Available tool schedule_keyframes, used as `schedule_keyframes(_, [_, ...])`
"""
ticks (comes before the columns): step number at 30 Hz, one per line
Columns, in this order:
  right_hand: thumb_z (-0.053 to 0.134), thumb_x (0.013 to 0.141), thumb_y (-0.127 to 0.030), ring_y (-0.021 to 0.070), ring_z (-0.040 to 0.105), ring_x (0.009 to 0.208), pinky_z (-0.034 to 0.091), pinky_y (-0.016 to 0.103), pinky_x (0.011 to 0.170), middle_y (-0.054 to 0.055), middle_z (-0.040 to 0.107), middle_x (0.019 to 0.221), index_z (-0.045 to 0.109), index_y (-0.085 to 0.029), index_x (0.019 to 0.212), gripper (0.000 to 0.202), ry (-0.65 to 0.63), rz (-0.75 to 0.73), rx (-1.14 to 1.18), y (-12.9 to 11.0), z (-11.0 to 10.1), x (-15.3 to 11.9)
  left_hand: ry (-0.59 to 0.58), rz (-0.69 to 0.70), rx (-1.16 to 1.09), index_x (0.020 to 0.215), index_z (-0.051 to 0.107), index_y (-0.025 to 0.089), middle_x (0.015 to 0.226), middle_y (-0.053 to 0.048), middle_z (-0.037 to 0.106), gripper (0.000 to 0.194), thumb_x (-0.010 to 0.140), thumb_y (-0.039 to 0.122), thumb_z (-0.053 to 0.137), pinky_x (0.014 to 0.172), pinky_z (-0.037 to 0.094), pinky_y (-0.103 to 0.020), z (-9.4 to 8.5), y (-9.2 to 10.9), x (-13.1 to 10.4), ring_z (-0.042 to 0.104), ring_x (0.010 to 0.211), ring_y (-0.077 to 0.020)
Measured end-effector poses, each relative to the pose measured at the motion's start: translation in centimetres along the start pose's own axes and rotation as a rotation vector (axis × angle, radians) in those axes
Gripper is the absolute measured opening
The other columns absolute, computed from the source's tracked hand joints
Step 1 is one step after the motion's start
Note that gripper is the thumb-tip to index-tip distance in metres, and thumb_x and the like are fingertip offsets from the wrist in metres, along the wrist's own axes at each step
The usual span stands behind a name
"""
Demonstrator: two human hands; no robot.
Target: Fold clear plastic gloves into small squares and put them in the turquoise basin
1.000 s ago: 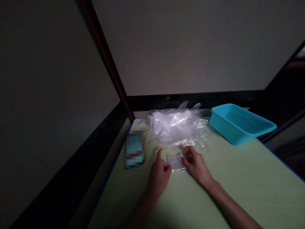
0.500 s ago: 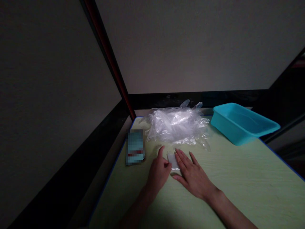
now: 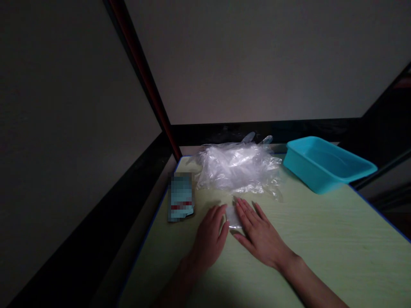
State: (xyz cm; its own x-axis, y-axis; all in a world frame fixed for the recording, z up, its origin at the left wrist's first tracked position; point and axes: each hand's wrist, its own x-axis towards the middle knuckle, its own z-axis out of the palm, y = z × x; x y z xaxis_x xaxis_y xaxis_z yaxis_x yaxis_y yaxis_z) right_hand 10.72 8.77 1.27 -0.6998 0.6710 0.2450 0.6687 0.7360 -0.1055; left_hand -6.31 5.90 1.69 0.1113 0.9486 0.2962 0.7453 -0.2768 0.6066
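Observation:
A small folded piece of clear plastic (image 3: 233, 217) lies flat on the pale green table (image 3: 321, 239), between my two hands. My right hand (image 3: 261, 235) rests flat across its right part, fingers stretched out and thumb apart. At the left edge of the plastic is my left hand (image 3: 212, 233), its fingers slightly bent and its thumb apart from them, with the fingertips by the edge. Behind my hands lies a loose heap of thin clear plastic (image 3: 239, 167), some of it shaped like glove fingers.
A turquoise basin (image 3: 321, 171) stands at the back right of the table. To the left, near the table's blue edge, lies a blurred-out flat item (image 3: 181, 196). Walls rise behind and to the left.
My left hand has changed from a curled shape with the index finger pointing out to one with the fingers together and thumb apart. My right hand has stayed on the plastic.

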Motion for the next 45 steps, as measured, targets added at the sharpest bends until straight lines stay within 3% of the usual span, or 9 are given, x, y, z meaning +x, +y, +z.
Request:
schedule_keyframes(2, [0.030,0.087,-0.044,0.0231,0.012,0.130,0.016,0.046,0.104,0.015,0.015,0.142,0.014,-0.007,0.136,0.064,0.004,-0.016,-0.004,0.02,-0.13,-0.04,-0.116,0.166,0.108,0.125,0.035,0.017,0.129,-0.010,0.041,0.039,0.086,0.017,0.034,0.098,0.030,-0.037,-0.48,0.23,-0.29,0.036,0.119,-0.0193])
schedule_keyframes(4, [0.030,0.087,-0.045,0.0233,0.013,0.130,0.017,0.046,0.104,0.015,0.016,0.141,0.015,-0.007,0.136,0.064,0.002,-0.026,-0.007,0.02,-0.16,-0.10,-0.222,0.257,0.202,0.132,0.026,0.017,0.138,-0.008,0.030,0.046,0.087,0.019,0.034,0.103,0.023,-0.037,-0.84,0.48,-0.38,0.023,0.127,-0.0185])
schedule_keyframes(11, [0.032,0.086,-0.048,0.0247,0.013,0.130,0.018,0.047,0.103,0.016,0.018,0.141,0.018,-0.007,0.135,0.066,-0.032,-0.041,-0.015,0.04,0.00,-0.24,-0.351,0.319,0.421,0.135,0.018,0.013,0.142,-0.009,0.017,0.059,0.087,0.043,0.034,0.106,0.015,-0.039,-0.97,0.74,-0.38,0.010,0.131,-0.0196])
schedule_keyframes(27, [0.030,0.086,-0.050,0.0251,0.013,0.130,0.018,0.049,0.102,0.017,0.017,0.141,0.016,-0.007,0.136,0.068,-0.045,-0.026,-0.014,-0.03,0.02,-0.38,-0.373,0.305,0.461,0.136,0.014,0.014,0.143,-0.009,0.015,0.065,0.085,0.051,0.033,0.105,0.014,-0.039,-0.84,0.64,-0.36,0.009,0.131,-0.0201])
schedule_keyframes(45, [0.030,0.085,-0.051,0.0244,0.013,0.130,0.019,0.047,0.102,0.016,0.018,0.141,0.016,-0.007,0.136,0.069,-0.016,-0.045,-0.028,0.15,0.05,-0.46,-0.319,0.319,0.432,0.135,0.018,0.013,0.142,-0.010,0.018,0.064,0.085,0.049,0.034,0.105,0.018,-0.039,-0.85,0.51,-0.41,0.010,0.130,-0.0215])
